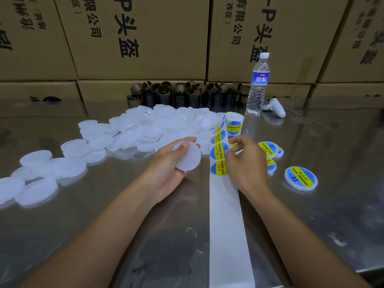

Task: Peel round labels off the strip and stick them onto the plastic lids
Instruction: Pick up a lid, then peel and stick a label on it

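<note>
"Where the frame starts at its bottom edge, what lies nearest?"

"The strip [227, 225]. It is bare white backing, flat on the steel counter [104, 215], and it runs from bottom centre up toward the middle. The person's forearms come in on either side of it."

"And the hands?"

"The left hand [166, 165], at the centre of the frame, has its fingers curled round a blank lid [188, 157], thumb across its face. It holds the lid above the counter, just left of the strip. The right hand [247, 163] is over the strip's right edge with its fingers [233, 141] bent. Thumb and forefinger pinch the edge of a label [217, 151], the second-lowest of the blue-and-yellow ones on the strip. How far it has lifted cannot be told."

"Right of that hand?"

"Labelled lids [300, 178] lie on the counter. One sits apart at right centre, and the others are partly hidden behind the hand."

"Farther back?"

"The strip climbs to its roll [234, 123], which stands on end just above centre. Left of it a heap of plain lids [135, 129] spreads to the left edge. A water bottle [257, 84] stands upright right of the roll, with a white controller [274, 108] beside it. Behind them is a row of brown cardboard cores [187, 94], then stacked cardboard boxes [145, 38] printed in black across the top."
</note>
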`<state>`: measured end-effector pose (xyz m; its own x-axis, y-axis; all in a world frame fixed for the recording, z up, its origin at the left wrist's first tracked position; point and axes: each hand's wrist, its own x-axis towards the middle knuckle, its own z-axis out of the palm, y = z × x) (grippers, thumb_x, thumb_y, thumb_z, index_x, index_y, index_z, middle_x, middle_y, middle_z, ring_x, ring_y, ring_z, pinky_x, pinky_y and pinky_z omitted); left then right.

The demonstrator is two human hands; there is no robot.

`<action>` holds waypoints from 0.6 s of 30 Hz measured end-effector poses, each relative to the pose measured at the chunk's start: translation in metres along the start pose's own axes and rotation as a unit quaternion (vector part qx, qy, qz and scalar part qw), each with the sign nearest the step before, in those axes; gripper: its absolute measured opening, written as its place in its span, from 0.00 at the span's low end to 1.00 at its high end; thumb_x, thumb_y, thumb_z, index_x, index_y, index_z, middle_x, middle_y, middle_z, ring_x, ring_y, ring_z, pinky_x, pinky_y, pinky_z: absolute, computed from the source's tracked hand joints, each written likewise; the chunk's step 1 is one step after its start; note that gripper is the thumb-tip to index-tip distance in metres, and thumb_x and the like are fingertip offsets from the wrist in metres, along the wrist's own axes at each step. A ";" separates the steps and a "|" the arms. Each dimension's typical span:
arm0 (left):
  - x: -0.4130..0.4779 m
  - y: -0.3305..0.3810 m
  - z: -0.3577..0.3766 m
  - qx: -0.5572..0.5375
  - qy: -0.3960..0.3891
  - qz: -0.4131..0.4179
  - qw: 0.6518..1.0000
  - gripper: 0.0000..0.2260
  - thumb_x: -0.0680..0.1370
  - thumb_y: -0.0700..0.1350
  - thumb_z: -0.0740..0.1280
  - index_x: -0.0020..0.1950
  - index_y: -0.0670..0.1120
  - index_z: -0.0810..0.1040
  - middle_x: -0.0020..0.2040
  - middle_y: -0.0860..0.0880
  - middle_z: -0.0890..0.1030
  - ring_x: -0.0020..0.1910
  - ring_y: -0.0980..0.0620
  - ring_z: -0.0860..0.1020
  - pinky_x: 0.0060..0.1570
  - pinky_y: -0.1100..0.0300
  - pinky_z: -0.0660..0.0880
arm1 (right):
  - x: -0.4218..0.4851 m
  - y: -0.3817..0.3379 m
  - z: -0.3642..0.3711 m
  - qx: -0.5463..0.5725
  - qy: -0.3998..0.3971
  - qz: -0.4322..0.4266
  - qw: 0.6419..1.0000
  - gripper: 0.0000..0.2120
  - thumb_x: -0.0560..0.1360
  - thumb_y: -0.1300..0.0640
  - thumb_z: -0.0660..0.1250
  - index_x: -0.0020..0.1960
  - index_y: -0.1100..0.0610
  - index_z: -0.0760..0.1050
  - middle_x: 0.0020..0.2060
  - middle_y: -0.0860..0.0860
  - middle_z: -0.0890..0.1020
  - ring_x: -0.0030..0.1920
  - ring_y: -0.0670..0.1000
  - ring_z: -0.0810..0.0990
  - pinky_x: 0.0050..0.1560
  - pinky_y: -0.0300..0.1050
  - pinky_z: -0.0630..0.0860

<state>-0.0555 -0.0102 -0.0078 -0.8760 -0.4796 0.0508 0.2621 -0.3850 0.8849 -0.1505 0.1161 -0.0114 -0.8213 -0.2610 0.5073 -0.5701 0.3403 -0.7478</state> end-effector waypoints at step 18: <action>0.001 -0.003 -0.003 0.076 0.060 -0.026 0.995 0.04 0.79 0.43 0.66 0.50 0.44 0.79 0.42 0.47 0.83 0.37 0.53 0.83 0.45 0.56 0.81 | 0.006 -0.011 -0.009 0.264 -0.098 0.204 0.938 0.11 0.74 0.65 0.69 0.52 0.54 0.71 0.37 0.47 0.78 0.35 0.44 0.76 0.32 0.29 0.70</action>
<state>-0.0557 -0.0121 -0.0124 -0.8299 -0.5561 -0.0438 0.1463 -0.2926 0.9450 -0.1491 0.1194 0.0037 -0.9190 -0.3853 0.0832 -0.0764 -0.0328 -0.9965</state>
